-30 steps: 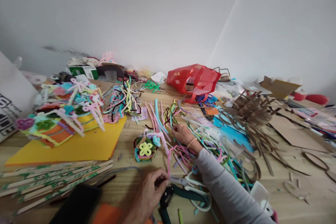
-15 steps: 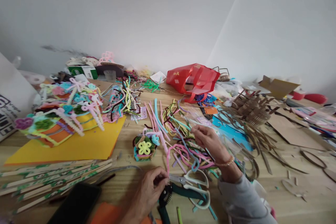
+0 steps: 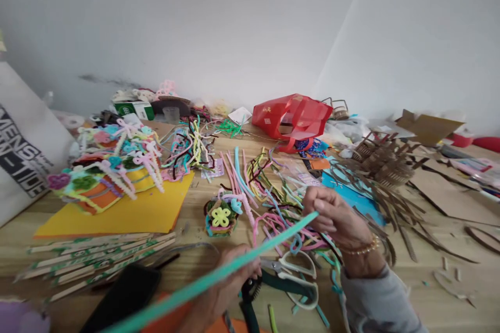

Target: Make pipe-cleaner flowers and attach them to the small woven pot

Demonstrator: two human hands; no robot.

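My right hand pinches one end of a teal pipe cleaner, which slants toward the lower left, close to the camera. Behind that strip is my left hand, its fingers curled together; what they hold, if anything, is hidden. A pink pipe cleaner reaches down to the left fingertips. White-handled scissors and dark green pliers lie just right of my left hand. Beyond it sits a small pipe-cleaner piece with a yellow flower. Loose pipe cleaners are heaped between the hands.
Decorated pipe-cleaner pieces stand on yellow sheets at left. Wrapped wooden sticks and a black phone lie nearer. A red bag is at the back, with woven baskets and brown strips at right.
The teal pipe cleaner now stretches from my right hand across the front of my left. My right hand has moved slightly right and nearer. The whole view has shifted a little.
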